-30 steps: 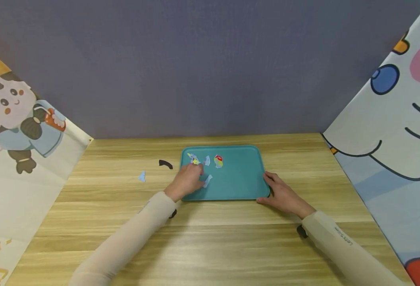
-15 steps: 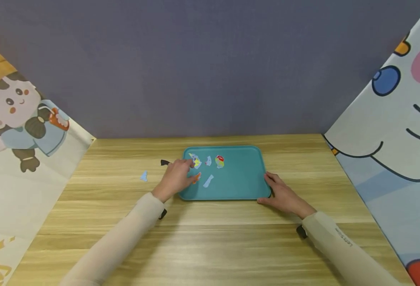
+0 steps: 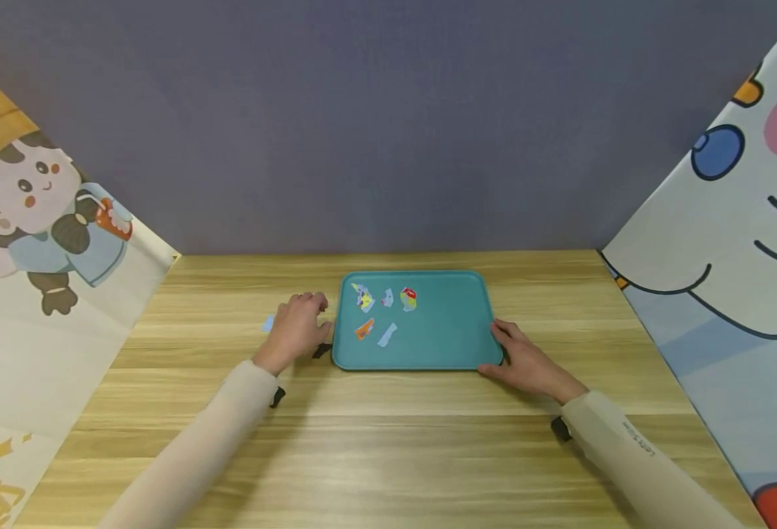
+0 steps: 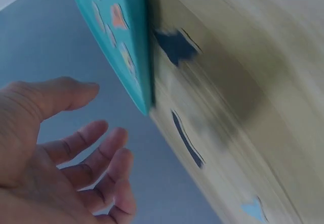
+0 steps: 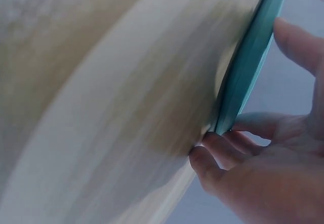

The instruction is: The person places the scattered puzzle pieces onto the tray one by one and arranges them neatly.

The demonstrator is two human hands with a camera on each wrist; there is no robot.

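Note:
My left hand (image 3: 296, 330) hovers over the table just left of the teal tray (image 3: 441, 353), its fingers loosely bent with nothing between them. In the left wrist view, a jagged dark piece (image 4: 174, 45), a curved black strip (image 4: 187, 140) and a light blue piece (image 4: 254, 211) lie on the wood near that hand. The head view has the strip hidden behind the hand. My right hand (image 3: 527, 364) holds the tray's near right corner, thumb on the front side and bent fingers along the right side.
Several flat cut-out pieces lie on the tray's left half: an orange one (image 3: 365, 329), a pale blue strip (image 3: 387, 335), a red and yellow one (image 3: 408, 298) and others. A grey-blue wall (image 3: 388, 147) rises behind the table (image 3: 402, 455), with cartoon-printed panels at both sides.
My left hand has moved left, off the tray, uncovering an orange piece on it and a dark piece beside it. My right hand has stayed at the tray's corner.

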